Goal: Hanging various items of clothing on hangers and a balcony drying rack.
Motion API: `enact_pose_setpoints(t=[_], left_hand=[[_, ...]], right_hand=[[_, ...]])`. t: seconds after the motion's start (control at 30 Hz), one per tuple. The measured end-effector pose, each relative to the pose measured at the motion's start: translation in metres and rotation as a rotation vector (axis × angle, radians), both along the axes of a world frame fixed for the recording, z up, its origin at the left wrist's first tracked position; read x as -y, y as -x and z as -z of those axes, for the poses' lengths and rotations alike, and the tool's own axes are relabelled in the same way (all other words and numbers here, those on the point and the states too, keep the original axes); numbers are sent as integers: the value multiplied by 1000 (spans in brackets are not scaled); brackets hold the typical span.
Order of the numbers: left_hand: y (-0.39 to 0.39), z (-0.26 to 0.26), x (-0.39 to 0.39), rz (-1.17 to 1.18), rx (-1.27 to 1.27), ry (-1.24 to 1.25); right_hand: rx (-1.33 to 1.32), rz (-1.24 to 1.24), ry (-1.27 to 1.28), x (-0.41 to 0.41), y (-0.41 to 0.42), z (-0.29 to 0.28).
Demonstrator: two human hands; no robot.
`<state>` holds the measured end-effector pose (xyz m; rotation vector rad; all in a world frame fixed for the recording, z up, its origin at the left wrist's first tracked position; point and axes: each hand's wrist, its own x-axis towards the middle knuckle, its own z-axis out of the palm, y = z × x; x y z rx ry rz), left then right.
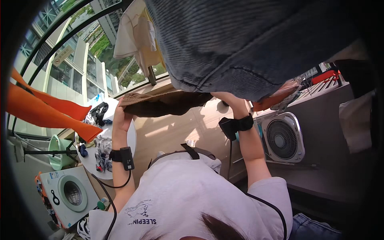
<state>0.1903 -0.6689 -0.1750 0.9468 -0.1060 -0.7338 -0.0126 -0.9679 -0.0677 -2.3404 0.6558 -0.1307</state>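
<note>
Stretched between my two hands is a dark brown garment of ribbed cloth. My left hand grips its left end, thumb side on the cloth. At the other end is my right hand, partly covered by a large blue-grey corduroy garment that hangs in front of me. The fingers of that hand are hidden, though the brown cloth runs right up to it. Each forearm wears a black strap; the left one carries a small box with a cable.
Orange garments hang at the left. Below them a round white table bears small clothes, beside a pale green bucket and a washing machine. A box fan stands at the right. Light clothes hang by the window railing.
</note>
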Motion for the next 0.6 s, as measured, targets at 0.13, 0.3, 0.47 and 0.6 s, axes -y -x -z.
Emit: enact_pose_setpoints(t=[0.13, 0.3, 0.47, 0.6], left_hand=[[59, -55, 38, -26, 136, 23], [106, -69, 54, -5, 223, -192], [117, -47, 32, -116, 133, -237], [118, -31, 8, -183, 542, -508]], right_hand=[[-143, -205, 1, 42, 41, 15], [675, 610, 61, 138, 100, -22], [752, 1000, 712, 230, 118, -72], [465, 938, 534, 326, 124, -58]])
